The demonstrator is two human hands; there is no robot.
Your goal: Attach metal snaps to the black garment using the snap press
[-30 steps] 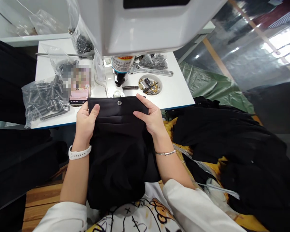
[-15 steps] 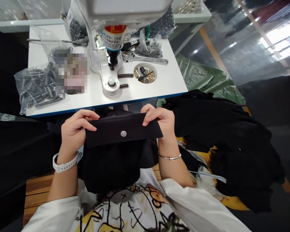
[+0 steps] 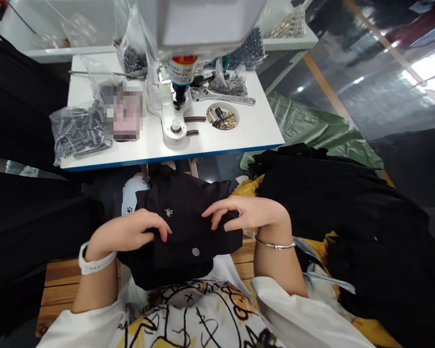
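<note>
A black garment (image 3: 181, 229) lies across my lap, with a small silver "TF" mark (image 3: 168, 212) on it. Nearer to me, a round silver snap button (image 3: 195, 252) sits on the cloth's folded waistband-like strip. My left hand (image 3: 139, 229) is open at the garment's left side, thumb and fingers apart and fingertips by the mark. Over the right side, my right hand (image 3: 252, 212) is open too, its fingers spread and bent down toward the cloth. Whether the fingertips touch the fabric I cannot tell. Neither hand grips it.
Ahead stands a white table (image 3: 130, 151) with a snap press (image 3: 176, 116). On it are an adjustable wrench (image 3: 224, 97), a bag of black springs (image 3: 81, 128) and a round well of small metal parts (image 3: 223, 117). Black garments (image 3: 333, 193) are piled at the right.
Both hands have let go of the strip they held up by its ends. The cloth now lies lower on my lap, and the "TF" mark has come into view.
</note>
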